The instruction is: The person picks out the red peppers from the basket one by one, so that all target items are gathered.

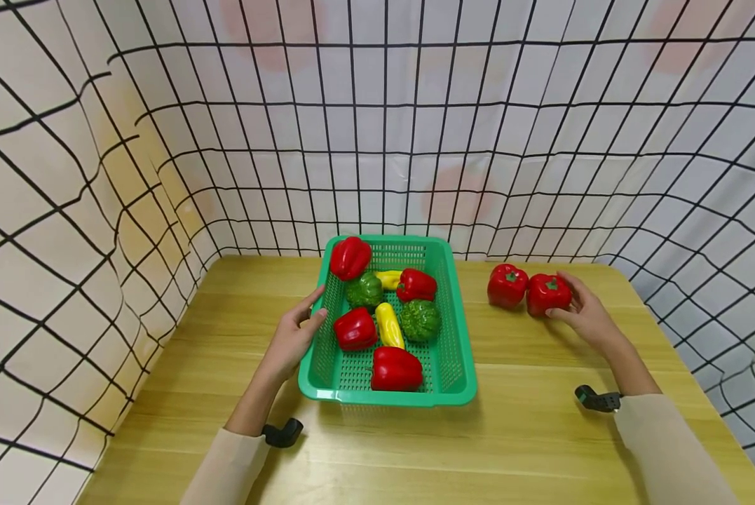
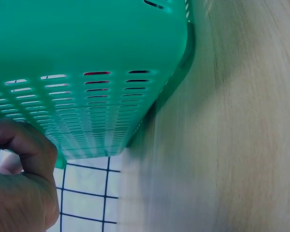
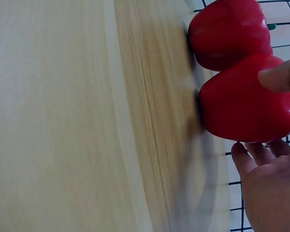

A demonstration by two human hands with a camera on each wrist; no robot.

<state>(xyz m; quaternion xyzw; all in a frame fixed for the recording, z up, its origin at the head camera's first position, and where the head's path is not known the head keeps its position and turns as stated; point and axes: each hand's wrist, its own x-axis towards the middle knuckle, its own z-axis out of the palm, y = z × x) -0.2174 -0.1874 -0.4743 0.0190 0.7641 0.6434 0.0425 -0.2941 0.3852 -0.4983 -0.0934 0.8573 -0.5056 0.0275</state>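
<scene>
At the left side of a green plastic basket (image 1: pixel 463 337), my left hand (image 1: pixel 294 337) holds the rim, and its bent fingers lie against the slotted wall in the left wrist view. My right hand (image 1: pixel 588 315) grips a red bell pepper (image 1: pixel 546 298) standing on the table, thumb on its near side and fingers around the right and back. In the right wrist view the thumb presses on this pepper (image 3: pixel 246 104), while the fingertips are at its underside. A second red bell pepper (image 1: pixel 506 289) stands against it on the left.
Inside the basket lie several red bell peppers (image 1: pixel 397 369), two round green vegetables (image 1: pixel 420 320) and two yellow elongated vegetables (image 1: pixel 388 326). A white wall covering with a black grid (image 1: pixel 383 140) encloses the wooden table (image 1: pixel 528 435) at the back and sides.
</scene>
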